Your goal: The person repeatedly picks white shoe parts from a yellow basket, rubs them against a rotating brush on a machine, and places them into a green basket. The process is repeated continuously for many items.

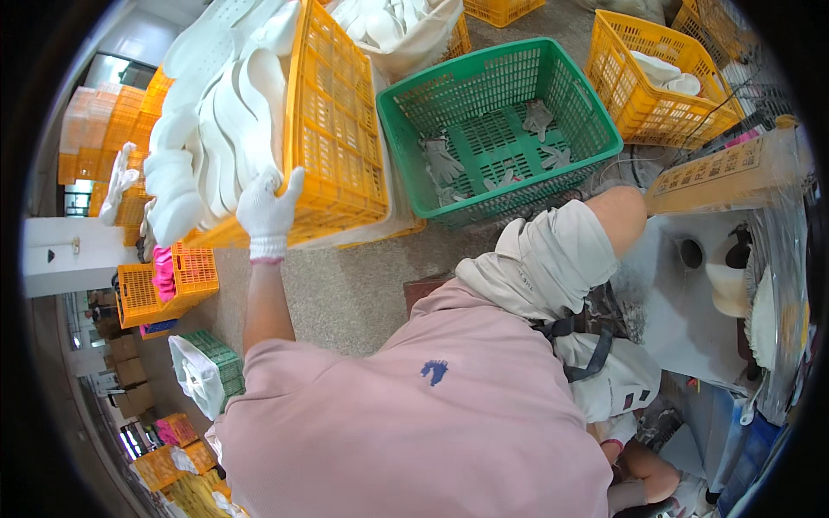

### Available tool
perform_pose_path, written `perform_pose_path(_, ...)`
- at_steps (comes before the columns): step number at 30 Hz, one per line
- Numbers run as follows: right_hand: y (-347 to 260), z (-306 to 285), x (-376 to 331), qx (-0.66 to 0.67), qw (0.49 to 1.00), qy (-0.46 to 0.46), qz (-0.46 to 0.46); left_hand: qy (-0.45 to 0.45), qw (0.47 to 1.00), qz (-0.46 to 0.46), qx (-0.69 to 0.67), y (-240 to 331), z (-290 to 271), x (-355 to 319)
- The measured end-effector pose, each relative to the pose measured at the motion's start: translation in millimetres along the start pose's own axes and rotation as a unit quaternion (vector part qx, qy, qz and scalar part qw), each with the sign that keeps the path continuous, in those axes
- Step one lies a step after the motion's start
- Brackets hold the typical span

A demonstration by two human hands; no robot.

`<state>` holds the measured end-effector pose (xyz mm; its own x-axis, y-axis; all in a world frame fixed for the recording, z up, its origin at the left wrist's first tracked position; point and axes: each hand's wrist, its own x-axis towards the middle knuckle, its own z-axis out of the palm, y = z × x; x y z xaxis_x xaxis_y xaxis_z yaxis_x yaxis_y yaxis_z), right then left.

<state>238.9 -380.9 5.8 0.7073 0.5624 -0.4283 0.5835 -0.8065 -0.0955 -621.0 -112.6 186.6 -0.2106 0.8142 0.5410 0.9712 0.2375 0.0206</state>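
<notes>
My left hand [267, 212], in a white knit glove with a pink cuff, reaches to the near end of a yellow crate [337, 129]. Its fingers curl at the end of one of the white foam insoles [263, 82] packed upright in rows there. The thumb stands apart, against the crate's wall; the fingertips are partly hidden. At the lower right, my right hand [618, 428], gloved alike, shows only in part beside my leg. My body and clothing cover its fingers, so what it holds cannot be made out.
A green crate [509, 197] with several loose gloves stands ahead, beside a white sack [414, 43] of insoles. Another yellow crate [622, 95] is at the far right. A machine with a cardboard-covered top [717, 173] stands close on my right. Crates [142, 289] line the left.
</notes>
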Motion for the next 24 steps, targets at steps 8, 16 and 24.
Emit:
perform_pose_path(8, -23, -15, -8, -0.037, 0.999, -0.013, 0.028, 0.067, 0.993, 0.092, -0.018, 55, -26, 15)
perform_pose_path(16, -331, -34, -120, 0.333, 0.841, 0.127, -0.407, 0.037, 0.990, 0.129, -0.034, 169, 13, 50)
perform_pose_path(24, -669, -38, -235, 0.350, 0.678, -0.158, -0.627, 0.044, 0.982, 0.157, -0.094, 190, -7, -18)
